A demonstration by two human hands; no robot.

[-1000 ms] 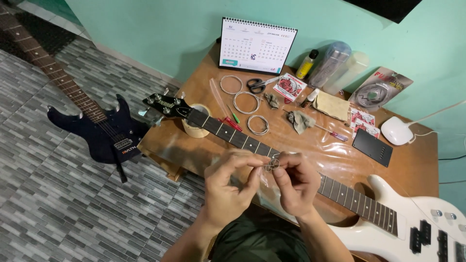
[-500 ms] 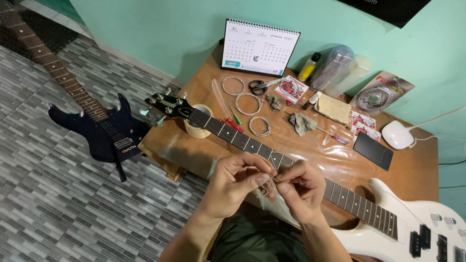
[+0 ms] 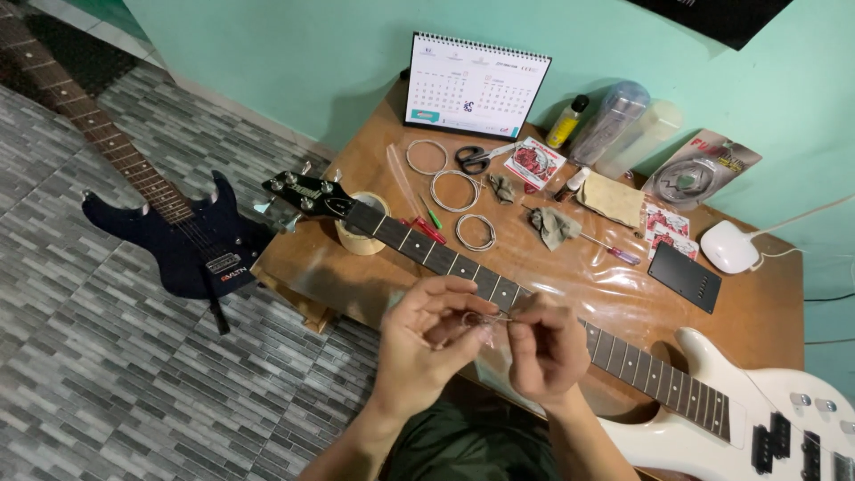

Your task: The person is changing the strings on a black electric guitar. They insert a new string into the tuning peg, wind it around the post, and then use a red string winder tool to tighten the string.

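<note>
My left hand (image 3: 426, 343) and my right hand (image 3: 545, 346) meet just above the near edge of a wooden table (image 3: 766, 312). Together they pinch a small coil of thin guitar string (image 3: 482, 319) between the fingertips. Under the hands runs the dark fretted neck (image 3: 445, 258) of a white electric guitar (image 3: 766, 419), whose body lies at the right and whose black headstock (image 3: 307, 191) points left. A roll of tape (image 3: 356, 240) props the neck near the headstock.
Three coiled strings (image 3: 475, 232) lie on the table beside scissors (image 3: 476, 157), small screwdrivers, cloths and string packets. A desk calendar (image 3: 475, 87), bottles, a white mouse (image 3: 728, 247) and a black plate (image 3: 684, 277) stand farther back. A dark blue guitar (image 3: 174, 236) lies on the tiled floor.
Both hands have stayed together over the neck, the fingers shifting on the small string coil. The view has drifted slightly; nothing on the table moved.
</note>
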